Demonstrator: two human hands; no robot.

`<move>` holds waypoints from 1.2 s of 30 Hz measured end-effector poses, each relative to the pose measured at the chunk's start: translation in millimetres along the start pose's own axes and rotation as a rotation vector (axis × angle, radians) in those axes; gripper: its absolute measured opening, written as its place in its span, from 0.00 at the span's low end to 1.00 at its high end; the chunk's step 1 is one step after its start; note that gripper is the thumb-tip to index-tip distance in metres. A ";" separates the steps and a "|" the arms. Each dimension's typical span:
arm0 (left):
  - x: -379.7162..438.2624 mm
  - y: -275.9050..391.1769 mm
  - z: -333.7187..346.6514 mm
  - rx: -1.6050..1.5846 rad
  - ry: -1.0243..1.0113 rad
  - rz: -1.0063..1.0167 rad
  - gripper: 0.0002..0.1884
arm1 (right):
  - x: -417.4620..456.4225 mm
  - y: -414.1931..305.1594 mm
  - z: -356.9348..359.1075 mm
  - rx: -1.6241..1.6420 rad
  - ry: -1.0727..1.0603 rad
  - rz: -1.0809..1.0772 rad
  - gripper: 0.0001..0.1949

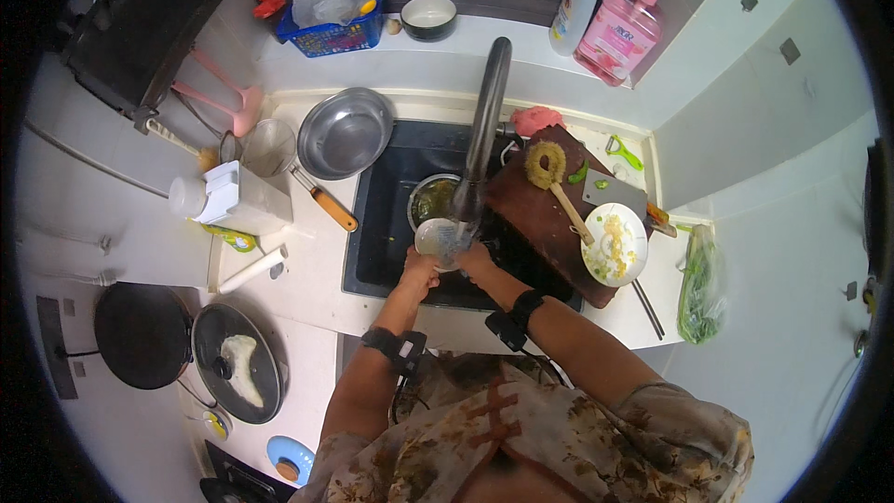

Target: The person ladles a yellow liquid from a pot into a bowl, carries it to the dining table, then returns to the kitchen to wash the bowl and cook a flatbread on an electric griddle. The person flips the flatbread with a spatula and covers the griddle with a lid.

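Observation:
My left hand (421, 271) grips the near left rim of a small pale bowl (431, 237), tilted over the black sink (377, 251). At the bowl's right side is my right hand (476, 260), beneath the metal faucet (487, 98). Water and blur around its fingers hide whether it grips the bowl or something else. A bluish-white patch, perhaps running water, shows between the hands. Behind the bowl, a round metal basin (427, 204) in the sink holds greenish liquid, partly covered by the faucet head.
Right of the sink, a wooden cutting board (517, 188) carries a brush (559, 188), a cleaver (614, 192) and a plate with chopped bits (602, 269). Chopsticks (648, 309) and bagged greens (700, 293) lie farther right. Left stand a metal bowl (346, 133), a strainer (328, 204) and a lidded pan (216, 335).

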State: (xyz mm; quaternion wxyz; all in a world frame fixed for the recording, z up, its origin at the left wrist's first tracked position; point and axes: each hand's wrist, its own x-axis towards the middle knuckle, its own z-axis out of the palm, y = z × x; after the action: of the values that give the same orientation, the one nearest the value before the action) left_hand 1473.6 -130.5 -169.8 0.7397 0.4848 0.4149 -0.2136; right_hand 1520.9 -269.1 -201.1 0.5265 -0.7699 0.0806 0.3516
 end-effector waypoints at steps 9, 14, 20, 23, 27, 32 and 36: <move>23.2 -14.1 -3.7 -0.078 -0.144 0.042 0.31 | 18.1 23.7 -7.9 0.067 -0.031 0.034 0.17; 1.9 -15.5 44.3 -0.015 0.108 0.183 0.28 | 28.9 47.6 2.8 0.362 -0.026 0.122 0.12; -15.8 -18.1 52.8 0.026 0.284 0.287 0.33 | -10.6 9.6 -3.6 0.759 -0.196 0.440 0.09; 5.5 -17.6 29.5 0.057 0.097 0.176 0.33 | 6.2 21.3 -11.0 0.368 -0.012 0.407 0.12; -4.2 -1.5 20.0 -0.130 -0.049 0.074 0.29 | -9.6 6.5 -17.4 0.388 -0.064 0.182 0.17; 3.6 -17.4 24.8 -0.019 0.049 0.113 0.39 | -11.5 5.5 -22.3 0.186 -0.012 -0.071 0.09; -12.3 -9.1 40.8 0.034 0.184 0.254 0.36 | -23.6 -12.3 -13.8 0.562 -0.057 0.410 0.07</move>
State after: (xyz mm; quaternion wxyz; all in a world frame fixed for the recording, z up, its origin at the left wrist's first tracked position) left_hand 1476.7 -172.0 -157.0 0.7114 0.5632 0.4126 -0.0800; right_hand 1515.8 -281.5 -174.2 0.6383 -0.5526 0.3122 0.4355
